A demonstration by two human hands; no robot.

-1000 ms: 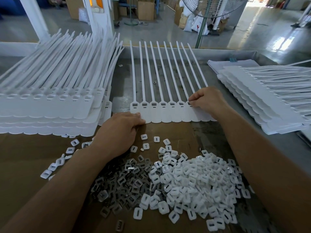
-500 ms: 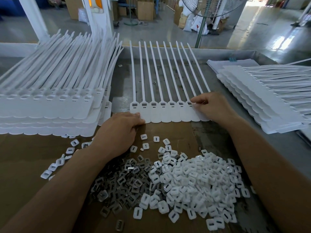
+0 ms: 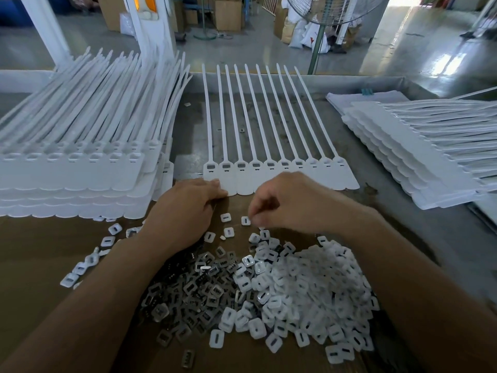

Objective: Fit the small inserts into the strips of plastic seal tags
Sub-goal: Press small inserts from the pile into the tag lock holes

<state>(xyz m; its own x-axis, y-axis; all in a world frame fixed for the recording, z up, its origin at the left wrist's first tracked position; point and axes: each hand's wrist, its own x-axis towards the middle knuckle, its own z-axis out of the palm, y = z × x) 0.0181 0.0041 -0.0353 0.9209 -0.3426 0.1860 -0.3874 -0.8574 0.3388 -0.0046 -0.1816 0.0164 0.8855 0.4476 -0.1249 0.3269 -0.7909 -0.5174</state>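
**Right hand (image 3: 290, 203) over a white insert (image 3: 245, 221)**

Left hand (image 3: 185, 211) lies flat, fingertips pressing the strip of seal tags (image 3: 269, 181) just ahead. Right hand curls its fingers at the white insert; grip cannot be told. The insert pile (image 3: 309, 286) sits between both forearms

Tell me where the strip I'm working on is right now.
Centre of the head view: the strip lies flat between the left stack and the right stack, just beyond the insert pile, its near-left corner under the left hand.
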